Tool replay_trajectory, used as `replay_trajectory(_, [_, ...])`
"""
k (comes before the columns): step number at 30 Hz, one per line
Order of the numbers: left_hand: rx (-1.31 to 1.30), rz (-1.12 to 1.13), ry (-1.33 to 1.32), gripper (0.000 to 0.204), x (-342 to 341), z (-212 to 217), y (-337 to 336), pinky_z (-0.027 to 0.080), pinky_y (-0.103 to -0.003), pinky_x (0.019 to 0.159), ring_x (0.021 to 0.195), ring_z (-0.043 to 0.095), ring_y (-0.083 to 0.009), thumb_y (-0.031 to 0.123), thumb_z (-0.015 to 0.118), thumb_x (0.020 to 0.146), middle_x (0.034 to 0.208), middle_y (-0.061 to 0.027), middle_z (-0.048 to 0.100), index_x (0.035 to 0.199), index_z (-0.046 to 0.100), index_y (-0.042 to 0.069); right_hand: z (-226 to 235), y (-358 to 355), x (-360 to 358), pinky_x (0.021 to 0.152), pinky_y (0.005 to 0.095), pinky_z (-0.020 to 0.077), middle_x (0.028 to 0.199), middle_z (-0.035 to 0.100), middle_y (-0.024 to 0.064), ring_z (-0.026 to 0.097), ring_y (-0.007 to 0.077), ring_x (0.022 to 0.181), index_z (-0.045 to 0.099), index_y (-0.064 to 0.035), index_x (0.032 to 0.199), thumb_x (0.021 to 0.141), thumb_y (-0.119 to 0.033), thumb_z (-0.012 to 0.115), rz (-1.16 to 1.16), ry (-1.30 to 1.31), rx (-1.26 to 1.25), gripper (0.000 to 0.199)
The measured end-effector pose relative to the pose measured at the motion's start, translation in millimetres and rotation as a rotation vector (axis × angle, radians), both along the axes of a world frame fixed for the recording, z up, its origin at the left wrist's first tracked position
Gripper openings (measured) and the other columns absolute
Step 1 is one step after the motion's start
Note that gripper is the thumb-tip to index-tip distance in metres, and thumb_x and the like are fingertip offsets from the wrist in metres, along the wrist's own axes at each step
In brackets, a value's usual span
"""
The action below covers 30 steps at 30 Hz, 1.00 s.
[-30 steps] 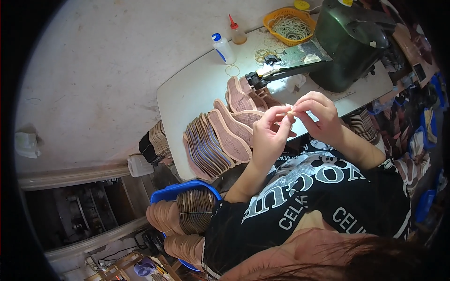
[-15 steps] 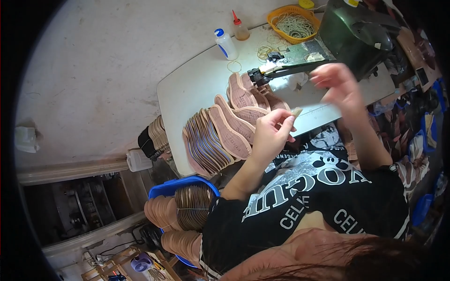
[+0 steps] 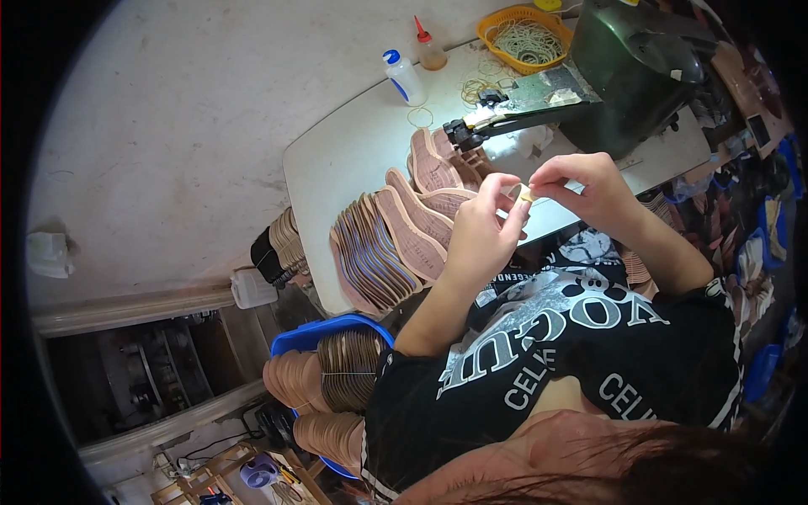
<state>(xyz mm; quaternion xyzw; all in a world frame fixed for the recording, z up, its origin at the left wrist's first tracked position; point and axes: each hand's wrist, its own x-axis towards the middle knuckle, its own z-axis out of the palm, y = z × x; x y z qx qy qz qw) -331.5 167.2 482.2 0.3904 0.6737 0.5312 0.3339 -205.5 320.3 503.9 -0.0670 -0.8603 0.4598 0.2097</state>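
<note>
Both my hands meet over the near edge of the table. Between the thumb and fingers of my left hand [image 3: 488, 227] is a small pale yellowish piece [image 3: 526, 194], too small to name. My right hand [image 3: 589, 189] is closed in a pinch, its fingertips at the upper edge of that piece. Whether they grip it or something thin on it is hard to see. Just left of my hands, shoe insoles [image 3: 412, 231] lie overlapping on the table, beside a tight row of stacked insoles [image 3: 370, 252] standing on edge.
A sewing machine [image 3: 547, 97] with a dark green body stands beyond my hands. Behind the insoles are a white bottle [image 3: 406, 80], a red-tipped bottle [image 3: 431, 54] and an orange basket [image 3: 486, 32] of cords. A blue bin [image 3: 290, 337] of bundled insoles stands left of me.
My right hand has come down and left from its raised, blurred position to meet the left hand at the small piece. The left hand keeps its hold in nearly the same place.
</note>
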Motion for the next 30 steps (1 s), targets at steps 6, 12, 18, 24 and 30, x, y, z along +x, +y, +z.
replay_trajectory(6, [0.031, -0.026, 0.064, 0.012, -2.2, -14.1, -0.3, 0.051, -0.024, 0.05, 0.061, 0.067, -0.0123, 0.007, 0.062, 0.091, 0.076, -0.0083, 0.068, 0.098, 0.064, -0.002, 0.6, -2.9, 1.7, 0.068, 0.0276, 0.0531, 0.083, 0.07, 0.0109, 0.07, 0.0191, 0.077, 0.066, -0.0012, 0.095, 0.082, -0.001, 0.068, -0.003, 0.016, 0.128, 0.014])
replay_trajectory(12, [-0.007, -0.034, 0.083, 0.011, -2.8, -1.6, -2.1, 0.047, -0.022, 0.047, 0.053, 0.062, -0.0099, 0.008, 0.064, 0.09, 0.067, -0.0065, 0.065, 0.093, 0.067, -0.002, 11.4, -2.6, 1.9, 0.067, 0.0292, 0.0525, 0.082, 0.069, 0.0122, 0.069, 0.0228, 0.076, 0.065, -0.0009, 0.096, 0.082, -0.001, 0.068, -0.01, 0.007, -0.015, 0.014])
replay_trajectory(18, [0.022, -0.028, 0.31, 0.021, -1.9, -1.6, -2.7, 0.047, -0.024, 0.051, 0.055, 0.06, -0.0114, 0.015, 0.067, 0.089, 0.073, -0.0089, 0.065, 0.103, 0.066, -0.001, 21.2, 4.4, -1.5, 0.068, 0.036, 0.0522, 0.081, 0.067, 0.0151, 0.067, 0.0296, 0.076, 0.063, -0.0018, 0.1, 0.086, -0.009, 0.064, 0.089, -0.065, 0.268, 0.015])
replay_trajectory(24, [0.125, 0.094, 0.57, 0.031, -3.2, 9.2, -3.3, 0.044, -0.039, 0.091, 0.111, 0.053, -0.0322, 0.019, 0.07, 0.084, 0.122, -0.0174, 0.054, 0.11, 0.065, 0.003, 29.7, 2.7, -6.5, 0.071, 0.0366, 0.053, 0.087, 0.068, 0.0149, 0.067, 0.0311, 0.079, 0.063, -0.0016, 0.103, 0.086, -0.005, 0.063, 0.13, -0.08, 0.315, 0.018])
replay_trajectory(30, [0.287, -0.027, 0.595, 0.024, -18.0, -3.8, 7.3, 0.033, -0.045, 0.104, 0.125, 0.043, -0.0337, 0.017, 0.072, 0.08, 0.122, -0.0133, 0.058, 0.101, 0.068, 0.004, 39.9, -1.4, -14.9, 0.068, 0.0391, 0.0514, 0.082, 0.065, 0.0145, 0.066, 0.0323, 0.076, 0.056, -0.0034, 0.102, 0.088, -0.008, 0.06, 0.202, -0.113, 0.333, 0.015])
